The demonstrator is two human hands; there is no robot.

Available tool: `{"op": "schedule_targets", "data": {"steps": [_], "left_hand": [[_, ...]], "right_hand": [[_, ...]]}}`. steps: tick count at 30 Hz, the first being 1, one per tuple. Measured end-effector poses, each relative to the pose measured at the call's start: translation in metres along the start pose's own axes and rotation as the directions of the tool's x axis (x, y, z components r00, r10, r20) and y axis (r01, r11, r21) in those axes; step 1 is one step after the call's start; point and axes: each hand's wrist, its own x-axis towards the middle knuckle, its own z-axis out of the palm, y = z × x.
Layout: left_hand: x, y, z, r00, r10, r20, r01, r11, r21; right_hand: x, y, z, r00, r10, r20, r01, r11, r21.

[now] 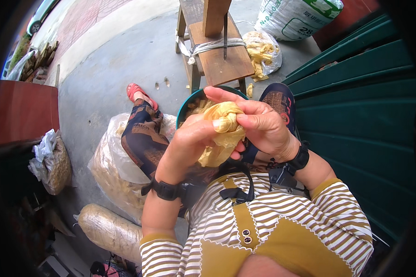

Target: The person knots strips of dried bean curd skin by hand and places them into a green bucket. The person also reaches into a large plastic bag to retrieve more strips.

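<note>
Both my hands meet in front of my chest around a thin, wrinkled yellow sheet tied in a knot [226, 121]; it looks like tofu skin. My left hand [187, 141] is closed on its left side, with the thumb lying on the knot. From the right, my right hand [267, 127] pinches the knot between thumb and fingers. A loose flap of the sheet hangs below the knot. Beneath my hands, between my knees, stands a teal tub [179, 112] with yellowish pieces in it, partly hidden by the hands.
Ahead is a wooden bench [224, 71] with an upright post and a tied white strip. Beside it sit a clear bag of yellow strips [263, 53] and a white sack [293, 21]. Green panels [356, 101] rise at right. Filled plastic bags [118, 171] lie at left.
</note>
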Motion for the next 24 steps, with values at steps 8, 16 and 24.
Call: {"op": "schedule_targets", "data": {"steps": [8,16,24], "left_hand": [[-0.004,0.004,0.018,0.976,0.02,-0.219,0.053,0.945,0.322],[-0.031,0.015,-0.006,0.957,0.228,-0.179,-0.145,0.911,0.386],[-0.032,0.011,-0.009,0.923,0.38,-0.057,-0.194,0.59,0.784]], "right_hand": [[-0.01,-0.024,0.002,0.956,-0.214,-0.202,-0.057,0.538,-0.841],[-0.038,-0.032,0.024,0.957,-0.008,-0.291,-0.143,0.856,-0.497],[-0.029,-0.029,0.008,0.977,0.104,-0.185,-0.197,0.772,-0.604]]}}
